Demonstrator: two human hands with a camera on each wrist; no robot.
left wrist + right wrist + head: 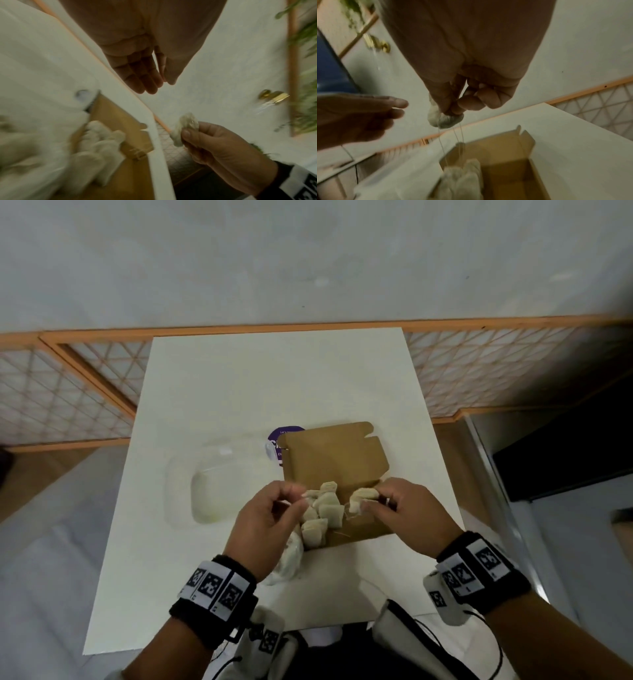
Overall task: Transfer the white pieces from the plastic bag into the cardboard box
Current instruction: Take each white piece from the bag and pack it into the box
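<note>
The brown cardboard box (342, 460) lies open mid-table with several white pieces (322, 508) piled at its left end, seen also in the wrist views as white pieces (101, 142) in the box (505, 148). My right hand (371, 498) pinches one white piece (361, 495) above the box; thin strings hang from that held piece (445, 119) down to the pile (464, 178). My left hand (291, 498) hovers at the box's left edge with relaxed fingers (145, 81) holding nothing I can see. The crumpled plastic bag (291, 556) lies under the left hand.
A clear plastic container (212, 484) sits left of the box, and a purple-labelled item (279, 440) peeks from behind it. The white table (239, 378) ends at a lattice screen (68, 392) on both sides. The box lid flap (342, 440) stands up behind.
</note>
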